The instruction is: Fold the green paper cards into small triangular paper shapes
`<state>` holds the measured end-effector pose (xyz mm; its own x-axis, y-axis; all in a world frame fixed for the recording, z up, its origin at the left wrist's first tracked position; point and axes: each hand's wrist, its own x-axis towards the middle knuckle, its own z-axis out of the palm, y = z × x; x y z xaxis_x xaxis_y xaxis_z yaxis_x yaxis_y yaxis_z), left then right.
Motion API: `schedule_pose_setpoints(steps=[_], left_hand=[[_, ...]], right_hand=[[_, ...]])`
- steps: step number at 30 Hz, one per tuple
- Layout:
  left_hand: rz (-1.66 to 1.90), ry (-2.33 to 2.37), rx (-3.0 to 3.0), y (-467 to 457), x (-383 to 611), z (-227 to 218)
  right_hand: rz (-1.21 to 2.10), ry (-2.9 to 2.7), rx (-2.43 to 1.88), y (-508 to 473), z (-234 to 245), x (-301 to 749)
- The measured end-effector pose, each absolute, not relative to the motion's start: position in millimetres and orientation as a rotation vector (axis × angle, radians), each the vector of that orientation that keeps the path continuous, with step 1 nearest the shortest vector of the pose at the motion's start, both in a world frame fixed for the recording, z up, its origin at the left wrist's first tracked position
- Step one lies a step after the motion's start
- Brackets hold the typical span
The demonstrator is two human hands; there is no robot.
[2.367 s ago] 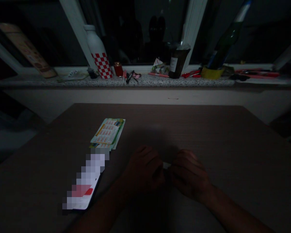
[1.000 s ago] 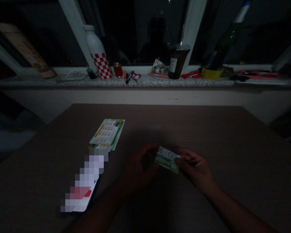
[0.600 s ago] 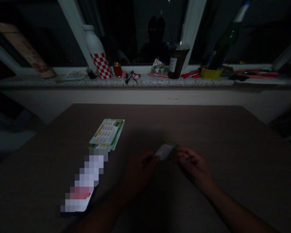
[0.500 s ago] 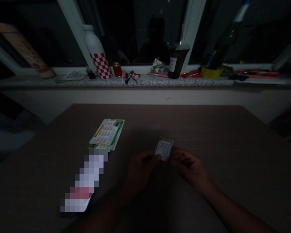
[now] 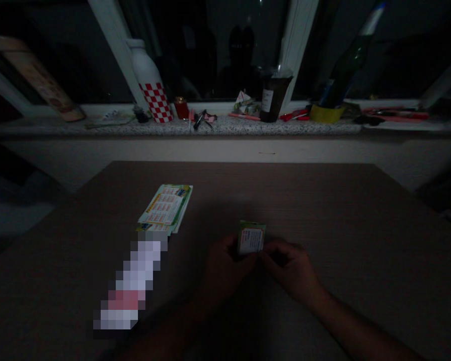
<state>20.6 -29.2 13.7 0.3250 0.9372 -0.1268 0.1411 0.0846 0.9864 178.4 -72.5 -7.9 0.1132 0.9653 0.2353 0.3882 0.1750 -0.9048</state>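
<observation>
A small folded leaflet (image 5: 251,239), printed in white and green, is held above the middle of the table. My left hand (image 5: 227,263) grips it at its left side and lower edge, the thumb lying along the bottom. At the lower right corner, my right hand (image 5: 291,265) pinches the paper between thumb and fingers. Dim light hides the fingertips behind it. Off to the left lies a stack of similar printed leaflets (image 5: 165,205), flat and slightly fanned.
A phone-like device (image 5: 135,281) with a blurred-out bright screen lies left of my hands, touching the leaflet stack. Behind the table (image 5: 323,200), a stone windowsill (image 5: 225,129) carries a checkered bottle (image 5: 152,85), a dark cup (image 5: 272,98) and a green bottle (image 5: 348,65) beside yellow tape (image 5: 326,113).
The folded leaflet has come slightly down and turned more upright. My right hand has closed from loosely curled fingers into a pinch at its lower corner; my left thumb has shifted right.
</observation>
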Motion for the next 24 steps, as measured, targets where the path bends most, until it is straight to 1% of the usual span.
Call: schedule_pose_setpoints(steps=[5,8,15,20,24], left_hand=[[0.762,1.255,1.657,-30,20,22],[0.711,1.300,1.773,-28,17,27],[0.721,1.297,1.923,-16,8,27],[0.880,1.362,1.955,-7,-3,27],[0.930,1.032,2.347,-12,-9,28]], right_hand=[[0.552,-1.577,-1.398,-76,-6,177],[0.540,-1.585,-1.394,-77,-5,178],[0.703,-1.454,-1.405,-77,-5,178],[0.870,-1.272,-1.419,-75,-8,183],[1.057,-1.178,-1.370,-74,-5,185]])
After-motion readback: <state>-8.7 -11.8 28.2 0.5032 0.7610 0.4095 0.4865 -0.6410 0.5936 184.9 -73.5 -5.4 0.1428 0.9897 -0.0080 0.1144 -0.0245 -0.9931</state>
